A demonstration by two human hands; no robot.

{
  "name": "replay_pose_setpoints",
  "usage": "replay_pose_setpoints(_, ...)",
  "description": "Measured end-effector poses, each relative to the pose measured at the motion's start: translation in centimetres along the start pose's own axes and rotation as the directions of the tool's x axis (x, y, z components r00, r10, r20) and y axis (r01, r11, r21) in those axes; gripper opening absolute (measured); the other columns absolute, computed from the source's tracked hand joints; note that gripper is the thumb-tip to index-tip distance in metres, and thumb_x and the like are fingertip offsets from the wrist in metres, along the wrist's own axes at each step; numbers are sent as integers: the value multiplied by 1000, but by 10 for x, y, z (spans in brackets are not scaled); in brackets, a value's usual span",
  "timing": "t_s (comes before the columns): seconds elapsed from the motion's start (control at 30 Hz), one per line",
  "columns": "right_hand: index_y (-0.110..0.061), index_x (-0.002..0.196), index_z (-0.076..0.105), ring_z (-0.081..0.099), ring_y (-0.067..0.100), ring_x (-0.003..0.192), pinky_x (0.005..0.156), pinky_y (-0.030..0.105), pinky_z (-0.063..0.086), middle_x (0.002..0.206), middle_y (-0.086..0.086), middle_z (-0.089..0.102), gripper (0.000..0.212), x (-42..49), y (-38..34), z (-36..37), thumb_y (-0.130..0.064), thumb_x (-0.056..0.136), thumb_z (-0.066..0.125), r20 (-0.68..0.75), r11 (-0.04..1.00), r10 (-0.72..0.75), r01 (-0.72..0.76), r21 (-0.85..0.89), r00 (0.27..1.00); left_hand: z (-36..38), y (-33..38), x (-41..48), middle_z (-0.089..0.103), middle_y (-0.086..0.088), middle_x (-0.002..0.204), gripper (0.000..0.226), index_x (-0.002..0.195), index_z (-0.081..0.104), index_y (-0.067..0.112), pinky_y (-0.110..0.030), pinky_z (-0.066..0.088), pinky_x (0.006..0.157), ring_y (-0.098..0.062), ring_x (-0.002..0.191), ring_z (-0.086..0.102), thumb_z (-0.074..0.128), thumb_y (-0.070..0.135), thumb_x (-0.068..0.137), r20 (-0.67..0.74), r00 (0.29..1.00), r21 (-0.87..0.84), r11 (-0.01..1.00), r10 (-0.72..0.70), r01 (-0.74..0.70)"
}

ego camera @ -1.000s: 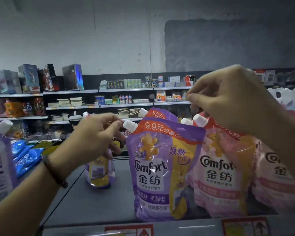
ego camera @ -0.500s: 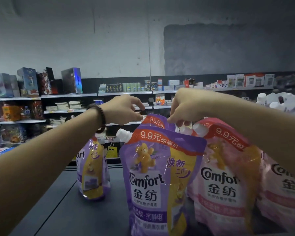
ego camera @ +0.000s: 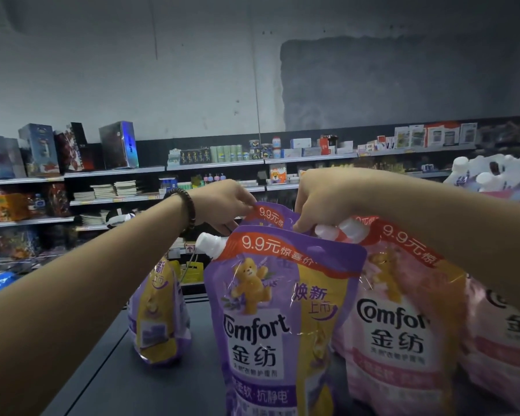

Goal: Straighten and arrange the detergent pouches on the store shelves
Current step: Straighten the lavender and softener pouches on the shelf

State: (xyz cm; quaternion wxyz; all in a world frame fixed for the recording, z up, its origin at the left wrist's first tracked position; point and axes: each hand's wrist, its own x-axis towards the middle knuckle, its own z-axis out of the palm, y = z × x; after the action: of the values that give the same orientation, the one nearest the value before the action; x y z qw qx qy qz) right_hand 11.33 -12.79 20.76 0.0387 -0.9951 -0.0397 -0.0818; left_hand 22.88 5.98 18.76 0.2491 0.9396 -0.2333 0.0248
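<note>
Front purple Comfort pouch [ego camera: 282,319] stood upright on the dark shelf [ego camera: 108,385], pink pouch [ego camera: 397,331] touching its right. Behind it, left grip [ego camera: 225,205] and right grip [ego camera: 321,199] each pinched the top edge of the rear purple pouch [ego camera: 272,216]. Third purple pouch [ego camera: 159,319] stood apart, left.

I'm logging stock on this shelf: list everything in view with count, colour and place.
front purple Comfort detergent pouch: one, purple and yellow, white cap, centre front of shelf.
rear purple pouch: one, purple, directly behind it, mostly hidden.
side-on purple pouch: one, purple and yellow, alone at left.
pink Comfort pouches: at least two, pink, right of the purple ones.
dark shelf board: one, dark grey, under the pouches.
background store shelves: several tiers, mixed colours, far wall.
dark beaded bracelet: one, dark, left wrist.
left hand: one, pinches the rear purple pouch's top corner.
right hand: one, grips its top edge.
</note>
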Motion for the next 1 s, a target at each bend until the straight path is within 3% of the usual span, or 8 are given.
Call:
replay_pose_setpoints(0.2,-11,126,74,72,24,102,84,36,60,115,2,76,40,-3,-1,-2,-39,96,75,-15,998,6,-7,-61,1000,0,-2,-6,79,7,105,18,117,75,29,-22,59,61,-12,83,78,62,35,106,-40,998,49,998,50,-48)
replay_pose_setpoints(0.37,-8,134,69,71,25,105,81,33,57,119,4,74,45,-5,-4,-1,-37,99,71,-26,994,12,-15,-111,1000,-7,3,-18,74,8,101,9,106,70,31,-22,57,58,-11,77,73,61,31,106,-44,996,133,989,76,-70)
replay_pose_setpoints(0.43,-7,139,64,71,25,103,80,33,57,117,4,74,50,-8,-4,-4,-36,100,71,-25,992,10,-13,-124,1000,-11,4,-24,74,7,99,9,106,70,30,-27,63,64,-12,77,75,61,31,106,-29,997,139,988,73,-68)
replay_pose_setpoints(0.5,-6,134,69,72,24,95,76,32,57,106,2,74,45,-10,-4,-7,-34,99,72,-24,993,3,-6,-117,1000,-15,4,-31,75,4,99,9,105,71,30,-34,67,75,-15,81,75,61,30,106,-21,998,130,990,61,-58)
replay_pose_setpoints(0.6,-8,124,76,76,25,101,87,36,61,112,5,78,36,-10,-3,-9,-36,101,70,-11,993,2,-4,-120,1000,-19,5,-40,73,4,97,10,105,72,30,-34,65,73,-14,76,70,61,30,107,-18,999,186,981,52,-48)
replay_pose_setpoints(0.7,-10,124,76,77,26,99,93,40,63,114,6,78,36,-8,-2,-12,-35,99,73,-1,999,16,-16,-51,1000,-24,6,-49,74,1,105,10,105,71,32,-44,67,82,-23,90,73,61,31,107,8,999,247,968,37,-38)
replay_pose_setpoints(0.8,-16,125,77,78,26,95,89,40,65,107,3,78,34,-7,-1,-14,-35,96,76,13,1000,20,-20,9,1000,-28,8,-59,72,2,112,11,111,71,31,-50,65,85,-27,100,73,61,30,108,26,999,288,957,20,-27)
replay_pose_setpoints(1.0,-24,111,80,79,24,87,78,36,67,93,-1,79,21,-6,2,-16,-34,93,81,-7,996,24,-23,87,1000,-33,12,-75,70,4,111,12,116,69,34,-38,67,77,-19,91,73,62,32,106,44,998,230,972,-53,41)
